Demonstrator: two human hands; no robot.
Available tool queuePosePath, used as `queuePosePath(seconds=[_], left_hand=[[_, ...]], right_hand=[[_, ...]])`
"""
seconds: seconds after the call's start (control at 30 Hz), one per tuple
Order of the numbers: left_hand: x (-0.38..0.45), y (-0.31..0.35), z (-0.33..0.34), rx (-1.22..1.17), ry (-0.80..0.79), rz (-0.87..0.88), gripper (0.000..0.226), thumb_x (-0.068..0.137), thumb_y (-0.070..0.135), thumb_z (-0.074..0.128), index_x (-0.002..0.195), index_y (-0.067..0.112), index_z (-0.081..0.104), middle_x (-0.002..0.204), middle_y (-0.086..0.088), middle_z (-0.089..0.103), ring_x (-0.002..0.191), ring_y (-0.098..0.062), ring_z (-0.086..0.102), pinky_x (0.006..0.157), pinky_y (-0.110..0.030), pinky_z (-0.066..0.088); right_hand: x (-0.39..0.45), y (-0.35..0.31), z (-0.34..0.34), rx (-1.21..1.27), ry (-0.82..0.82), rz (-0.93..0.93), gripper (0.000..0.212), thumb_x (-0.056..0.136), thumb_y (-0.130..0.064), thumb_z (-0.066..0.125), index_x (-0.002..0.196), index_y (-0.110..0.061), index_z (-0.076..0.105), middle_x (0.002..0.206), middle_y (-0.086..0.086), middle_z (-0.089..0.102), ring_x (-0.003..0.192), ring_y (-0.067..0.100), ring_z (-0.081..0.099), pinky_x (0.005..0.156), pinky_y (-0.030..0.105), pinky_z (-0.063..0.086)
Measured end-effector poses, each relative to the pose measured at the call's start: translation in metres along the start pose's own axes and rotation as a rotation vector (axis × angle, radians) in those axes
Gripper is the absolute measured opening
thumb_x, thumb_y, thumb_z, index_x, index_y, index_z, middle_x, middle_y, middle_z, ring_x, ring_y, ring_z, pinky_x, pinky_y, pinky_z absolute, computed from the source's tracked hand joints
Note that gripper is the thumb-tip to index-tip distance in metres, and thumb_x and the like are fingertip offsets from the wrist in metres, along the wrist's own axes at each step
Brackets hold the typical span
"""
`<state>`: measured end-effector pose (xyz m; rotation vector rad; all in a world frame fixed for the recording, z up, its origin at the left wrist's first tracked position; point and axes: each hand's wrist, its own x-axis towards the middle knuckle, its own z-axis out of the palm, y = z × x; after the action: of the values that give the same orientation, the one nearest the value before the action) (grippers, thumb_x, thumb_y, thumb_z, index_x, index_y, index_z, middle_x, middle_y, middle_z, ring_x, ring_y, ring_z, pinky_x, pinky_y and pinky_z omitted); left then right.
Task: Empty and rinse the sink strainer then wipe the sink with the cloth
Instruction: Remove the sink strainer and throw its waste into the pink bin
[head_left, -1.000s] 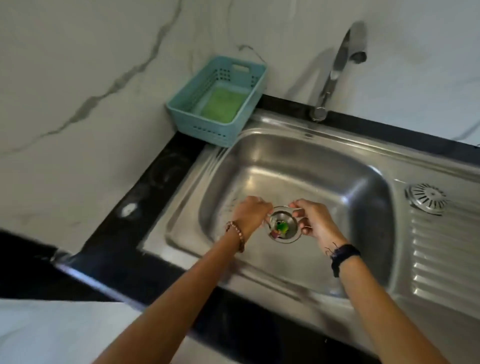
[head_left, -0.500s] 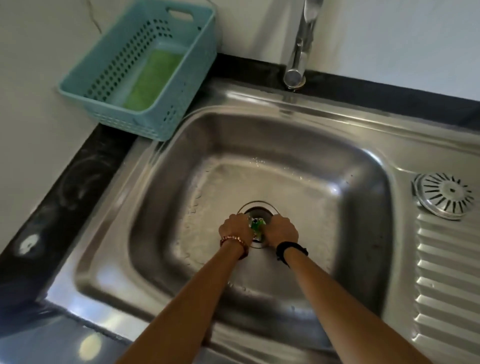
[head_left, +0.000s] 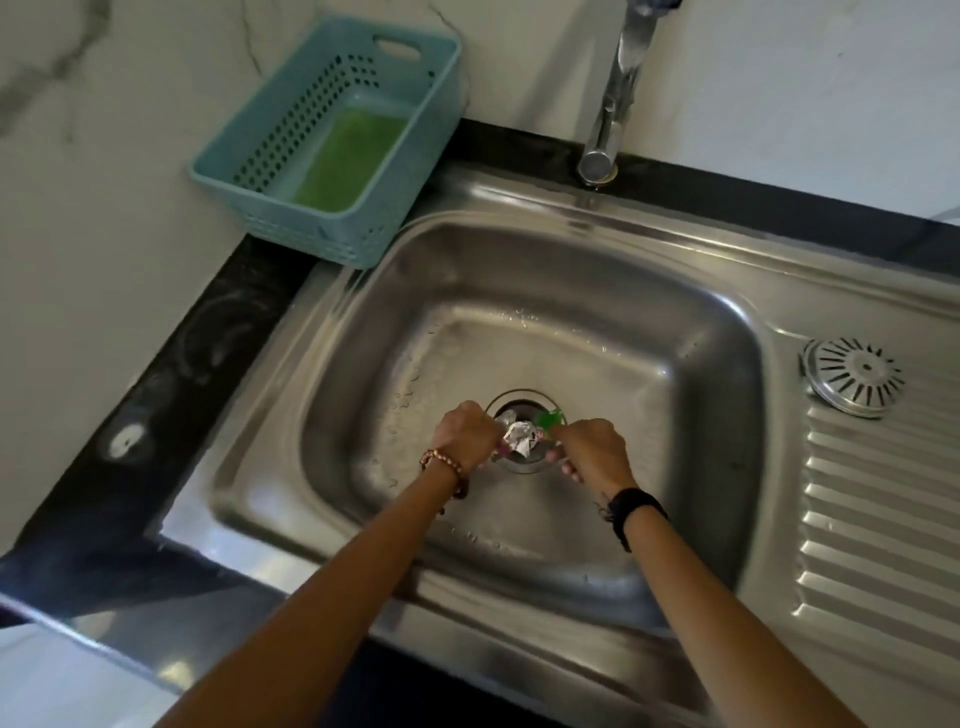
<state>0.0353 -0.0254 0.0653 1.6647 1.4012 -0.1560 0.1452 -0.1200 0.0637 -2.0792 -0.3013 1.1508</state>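
The steel sink strainer (head_left: 521, 464) sits low over the drain opening (head_left: 519, 399) in the middle of the sink basin (head_left: 675, 415). It holds a crumpled silver foil wad (head_left: 519, 440) and a green scrap (head_left: 551, 418). My left hand (head_left: 465, 434) grips the strainer's left rim. My right hand (head_left: 592, 449) grips its right rim, fingers curled under. I cannot tell whether the strainer rests in the drain or hovers just above it. A green cloth (head_left: 348, 156) lies flat inside the teal basket (head_left: 249, 174) at the back left.
The tap (head_left: 618, 78) rises behind the basin, its spout cut off at the top edge. A round slotted metal cover (head_left: 852, 376) lies on the ribbed drainboard (head_left: 883, 519) to the right. Water drops dot the basin floor. Black counter runs along the left.
Both hands have come down from above the basin to the drain with the strainer between them. The foil wad now shows in it. My view has moved closer.
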Motion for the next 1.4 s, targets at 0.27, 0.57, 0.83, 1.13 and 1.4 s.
queuePosePath(seconds=[0.27,0.57,0.83,1.13,1.4], left_hand=[[-0.117,-0.052,-0.063,-0.397,0.240,0.121,0.017,0.088,0.019,0.055,0.072,0.023,0.059,0.061,0.013,0.065,0.040,0.003,0.049,0.042,-0.013,0.042],[-0.269,-0.238,-0.104,-0.745,0.585,0.046,0.014,0.091,0.015,0.052,0.083,0.009,0.061,0.065,0.005,0.068,0.050,0.002,0.055,0.042,-0.014,0.040],[-0.299,-0.471,-0.024,-0.978,0.737,-0.343,0.028,0.089,0.014,0.054,0.062,0.012,0.061,0.049,0.007,0.065,0.039,-0.003,0.047,0.042,-0.017,0.042],[-0.177,-0.666,0.114,-1.048,0.649,-0.767,0.021,0.083,0.001,0.052,0.064,0.005,0.059,0.061,-0.017,0.062,0.039,-0.011,0.057,0.056,-0.030,0.055],[-0.142,-0.720,0.151,-1.016,0.586,-0.771,0.017,0.091,0.004,0.043,0.097,-0.001,0.059,0.073,-0.018,0.062,0.057,-0.027,0.056,0.063,-0.034,0.054]], right_hand=[[-0.133,-0.019,0.033,0.195,-0.141,-0.191,0.020,0.085,-0.017,0.059,0.066,-0.019,0.065,0.045,-0.007,0.060,0.032,0.002,0.041,0.032,0.012,0.030],[-0.257,0.033,0.188,-0.086,-0.479,-0.379,0.022,0.086,-0.019,0.061,0.064,-0.020,0.057,0.047,-0.009,0.061,0.034,0.001,0.042,0.035,0.012,0.032],[-0.279,0.186,0.359,-0.716,-0.643,-0.682,0.014,0.083,-0.027,0.067,0.072,-0.022,0.059,0.071,-0.007,0.064,0.064,0.011,0.055,0.052,0.020,0.038],[-0.183,0.377,0.515,-1.132,-0.710,-0.610,0.020,0.088,-0.008,0.048,0.104,-0.008,0.059,0.106,0.018,0.067,0.092,0.033,0.062,0.062,0.026,0.037],[-0.136,0.437,0.558,-1.040,-0.669,-0.339,0.021,0.087,-0.014,0.058,0.103,-0.003,0.063,0.106,0.018,0.067,0.095,0.036,0.062,0.081,0.039,0.053]])
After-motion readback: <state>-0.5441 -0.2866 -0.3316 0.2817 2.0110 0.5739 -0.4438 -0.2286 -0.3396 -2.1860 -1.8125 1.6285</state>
